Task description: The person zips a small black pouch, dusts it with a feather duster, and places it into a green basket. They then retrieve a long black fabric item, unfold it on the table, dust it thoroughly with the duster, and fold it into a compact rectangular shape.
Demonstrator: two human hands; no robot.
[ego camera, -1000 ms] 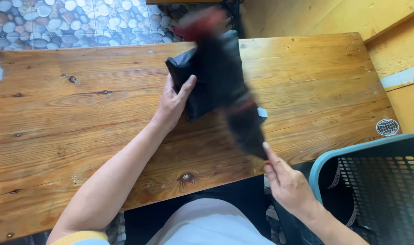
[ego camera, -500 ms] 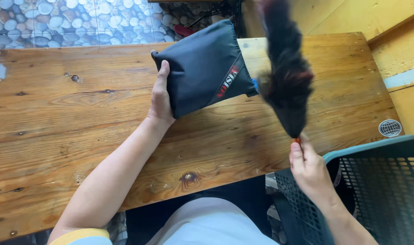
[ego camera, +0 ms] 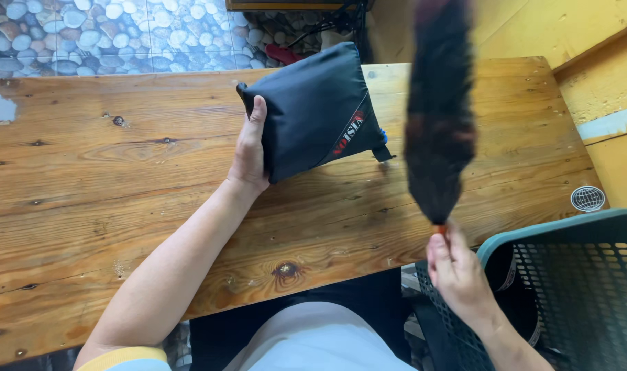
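Your left hand [ego camera: 250, 148] clasps the near-left edge of the black pouch [ego camera: 313, 106], which now lies flat and square on the wooden table [ego camera: 121, 206], no longer half-lifted as a moment ago. Your right hand [ego camera: 458, 271] pinches the handle end of the dark feather duster [ego camera: 438, 117], which has swung from across the pouch to upright, just beside it. A teal basket [ego camera: 575, 275] stands at right.

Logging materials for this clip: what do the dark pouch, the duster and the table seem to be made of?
Pouch: probably matte synthetic fabric, softly creased.
Duster: seemingly dark feathers or fluffy fibre; motion-blurred.
Table: wood planks with visible grain and knots, slightly glossy.
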